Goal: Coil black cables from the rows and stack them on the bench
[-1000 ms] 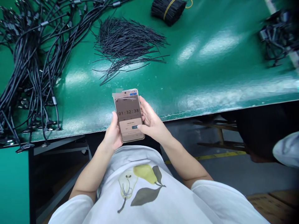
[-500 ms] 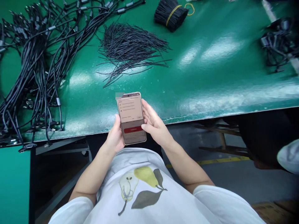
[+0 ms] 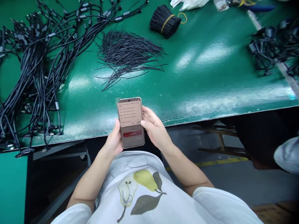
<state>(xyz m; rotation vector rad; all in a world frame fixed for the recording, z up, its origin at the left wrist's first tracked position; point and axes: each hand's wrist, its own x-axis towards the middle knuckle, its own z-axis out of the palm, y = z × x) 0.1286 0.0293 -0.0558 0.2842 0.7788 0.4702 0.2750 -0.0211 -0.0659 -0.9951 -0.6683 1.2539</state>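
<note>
Basically a phone [image 3: 130, 123] is being held up at lower centre of the frame, just over the front edge of the tabletop [image 3: 210, 93], with the fingers [image 3: 147, 116] of the left hand [image 3: 114, 138] and right hand [image 3: 155, 130] being curled snugly round its sides so the screen [image 3: 129, 112] is being kept angled toward the wearer.

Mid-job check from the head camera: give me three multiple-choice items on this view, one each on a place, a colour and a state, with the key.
1. Where does the yellow-banded bundle of black wires lie?
A) Beyond the loose pile of thin black wires
B) Under the bench
C) In a hand

2. What colour is the wide button on the phone screen?
A) Blue
B) Green
C) Red

3. How is the phone held?
A) It lies on the bench
B) Between the left hand and right hand
C) In the right hand alone

Key:
1 A, the bundle lies farther from the person than the pile.
2 C, the button shows red.
3 B, both hands hold its sides.
</note>
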